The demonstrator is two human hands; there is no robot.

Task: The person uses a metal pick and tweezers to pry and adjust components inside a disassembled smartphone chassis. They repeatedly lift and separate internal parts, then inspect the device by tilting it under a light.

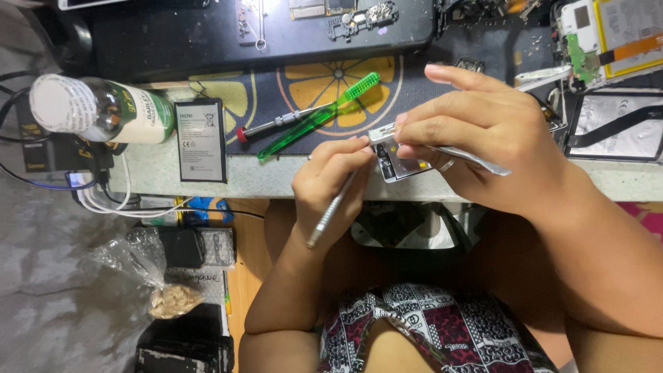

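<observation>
Head view: small metal part (399, 157) pinched in right hand (483, 131); left hand (331, 186) pinching screwdriver (333, 211). Light, stiff, likely fragile; hold by edges.

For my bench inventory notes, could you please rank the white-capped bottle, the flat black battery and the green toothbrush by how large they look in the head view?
Largest to smallest, as they look:
1. White-capped bottle, lying on its side; the bulkiest.
2. Flat black battery.
3. Green toothbrush; about as long as the bottle but far thinner.
All three lie at a similar distance, so nearness hardly skews this.
</observation>
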